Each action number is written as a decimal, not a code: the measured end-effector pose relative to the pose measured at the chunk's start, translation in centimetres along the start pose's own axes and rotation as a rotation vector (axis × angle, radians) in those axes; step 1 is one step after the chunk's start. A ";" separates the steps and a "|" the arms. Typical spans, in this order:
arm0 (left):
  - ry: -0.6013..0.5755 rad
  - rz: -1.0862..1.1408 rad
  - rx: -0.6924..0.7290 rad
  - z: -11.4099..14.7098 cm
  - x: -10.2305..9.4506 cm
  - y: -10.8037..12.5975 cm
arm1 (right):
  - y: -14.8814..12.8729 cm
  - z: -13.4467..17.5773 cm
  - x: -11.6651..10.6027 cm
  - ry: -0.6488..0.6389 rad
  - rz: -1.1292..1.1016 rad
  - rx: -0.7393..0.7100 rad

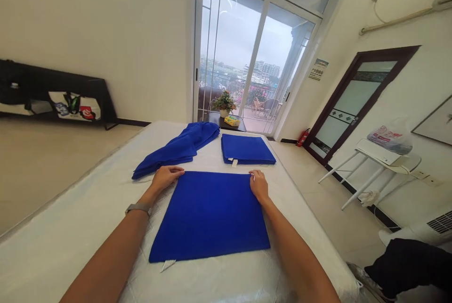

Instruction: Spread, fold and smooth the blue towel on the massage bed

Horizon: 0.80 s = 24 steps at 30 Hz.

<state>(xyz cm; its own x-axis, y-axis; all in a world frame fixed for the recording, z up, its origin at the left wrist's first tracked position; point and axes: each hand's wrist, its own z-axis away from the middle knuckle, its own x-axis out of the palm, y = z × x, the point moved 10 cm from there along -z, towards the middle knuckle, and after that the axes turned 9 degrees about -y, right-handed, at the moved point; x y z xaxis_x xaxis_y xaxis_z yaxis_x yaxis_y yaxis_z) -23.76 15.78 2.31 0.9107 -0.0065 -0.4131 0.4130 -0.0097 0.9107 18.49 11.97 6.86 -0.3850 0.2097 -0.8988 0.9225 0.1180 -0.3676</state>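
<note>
A blue cloth (215,216) lies flat in a near-square on the plastic-covered mattress (88,227), a white tag showing at its near left edge. My left hand (167,176), a band on its wrist, pinches the cloth's far left corner. At the far right corner, my right hand (259,184) is closed on the edge with thumb and fingers. Beyond the cloth, to the right, sits a neat stack of folded blue cloths (247,148) with white tags. A loose heap of blue cloth (180,147) spreads out at the far left.
Past the mattress stand a small dark table (242,125), a potted plant (224,103) and a yellow pack (231,120) before a glass sliding door. A white chair (374,157) holding a plastic bag is on the right. A black shelf unit (84,86) stands left.
</note>
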 end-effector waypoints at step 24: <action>0.026 -0.211 0.007 1.0 -0.5 1.2 | -1.5 2.0 5.5 -0.416 0.065 -0.013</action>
<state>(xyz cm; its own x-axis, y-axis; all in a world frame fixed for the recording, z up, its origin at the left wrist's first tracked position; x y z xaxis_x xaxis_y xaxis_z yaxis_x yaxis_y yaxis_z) -23.68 14.79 3.60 0.8037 0.0219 -0.5946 0.5949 -0.0146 0.8036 15.03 11.01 1.96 -0.2792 -0.1921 -0.9408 0.9430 0.1300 -0.3064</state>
